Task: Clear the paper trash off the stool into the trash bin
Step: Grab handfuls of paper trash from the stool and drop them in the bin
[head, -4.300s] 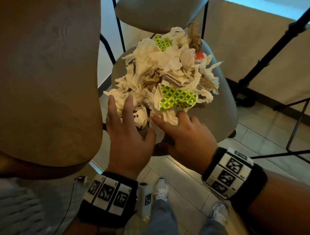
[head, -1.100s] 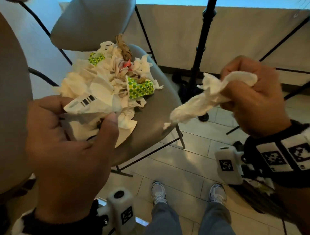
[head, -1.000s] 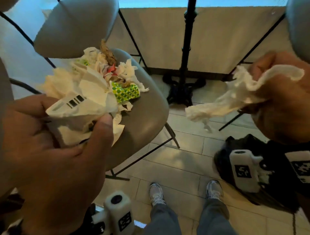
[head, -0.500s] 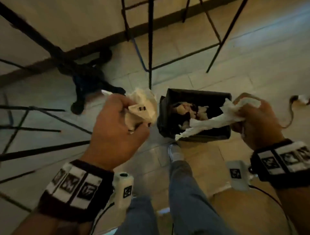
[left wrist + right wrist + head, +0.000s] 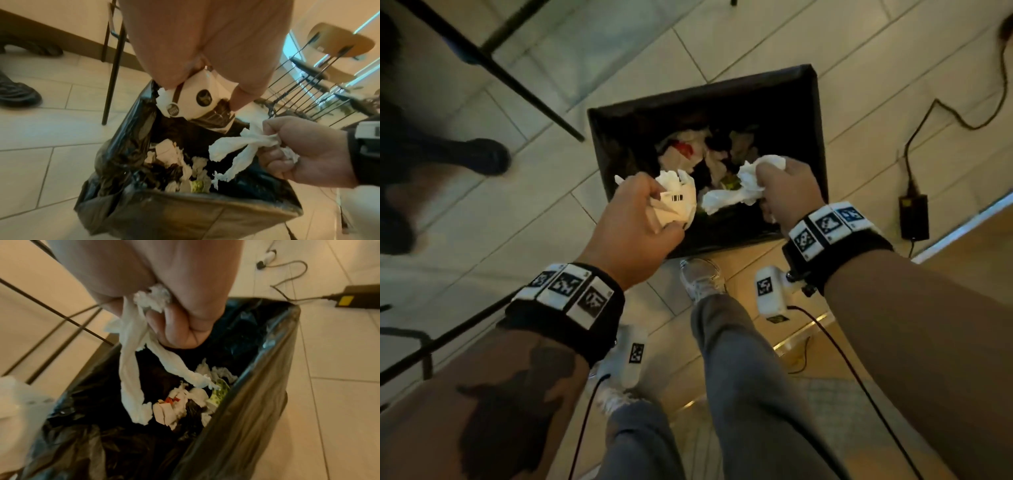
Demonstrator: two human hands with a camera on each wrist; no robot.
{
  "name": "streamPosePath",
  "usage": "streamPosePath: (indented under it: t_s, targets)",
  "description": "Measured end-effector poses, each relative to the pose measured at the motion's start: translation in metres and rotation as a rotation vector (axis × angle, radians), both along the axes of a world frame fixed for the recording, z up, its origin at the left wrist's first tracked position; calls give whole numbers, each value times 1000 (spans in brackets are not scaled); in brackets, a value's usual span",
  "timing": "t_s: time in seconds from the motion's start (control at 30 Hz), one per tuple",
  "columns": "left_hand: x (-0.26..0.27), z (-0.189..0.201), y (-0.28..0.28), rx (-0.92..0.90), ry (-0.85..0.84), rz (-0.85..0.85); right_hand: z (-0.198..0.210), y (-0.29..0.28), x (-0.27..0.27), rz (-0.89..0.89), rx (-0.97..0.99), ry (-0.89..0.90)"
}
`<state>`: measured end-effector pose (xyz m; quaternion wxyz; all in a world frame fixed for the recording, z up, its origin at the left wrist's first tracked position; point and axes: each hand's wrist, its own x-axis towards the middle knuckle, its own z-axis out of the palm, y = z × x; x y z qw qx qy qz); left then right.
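Observation:
Both hands hover over the black-lined trash bin [image 5: 816,113] on the tiled floor. My left hand [image 5: 635,212] grips a crumpled white paper wrapper with a barcode [image 5: 678,198], whose printed round logos [image 5: 203,97] show in the left wrist view. My right hand [image 5: 786,186] clutches a long torn white tissue [image 5: 729,197] that dangles into the bin's mouth [image 5: 133,386]. Inside the bin lie several white paper scraps [image 5: 688,150], a red bit [image 5: 170,400] and a green-dotted piece [image 5: 220,392]. The stool is out of view.
A black power adapter [image 5: 912,216] with its cable [image 5: 962,113] lies on the floor right of the bin. Black chair legs [image 5: 517,82] cross the floor at the left, beside another person's dark shoe [image 5: 479,157]. My own legs and shoes [image 5: 702,277] stand just before the bin.
I have turned from the stool to the bin. Both hands, still gripping their paper, have come closer together and lower over the bin's opening.

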<state>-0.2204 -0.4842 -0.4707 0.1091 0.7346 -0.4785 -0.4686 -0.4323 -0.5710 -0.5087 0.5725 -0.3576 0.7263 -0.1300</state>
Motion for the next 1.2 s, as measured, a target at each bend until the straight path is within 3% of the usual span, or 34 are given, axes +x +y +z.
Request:
streamPosePath:
  t_s: [0.2, 0.37, 0.5, 0.6, 0.67, 0.77, 0.87, 1.0, 1.2]
  targets:
    - [-1, -45, 5, 44, 5, -11, -55, 0, 2, -209, 161, 29]
    - [2, -51, 7, 237, 98, -255, -67, 9, 20, -341, 337, -128]
    - [13, -39, 20, 326, 143, -209, -66, 15, 30, -271, 408, -143]
    - [28, -17, 33, 288, 113, -167, -57, 18, 35, -174, 388, -54]
    - [41, 3, 46, 269, 87, -119, -45, 24, 41, -6, 321, 80]
    - [66, 45, 73, 224, 84, -11, -14, 38, 59, 438, 130, 364]
    - [90, 100, 104, 155, 75, 109, 35, 52, 89, 730, 24, 410]
    - [124, 189, 157, 30, 6, 219, 123, 68, 149, 968, -61, 220]
    - [163, 328, 279, -292, -71, 511, 281, 130, 283, 1197, -337, -84]
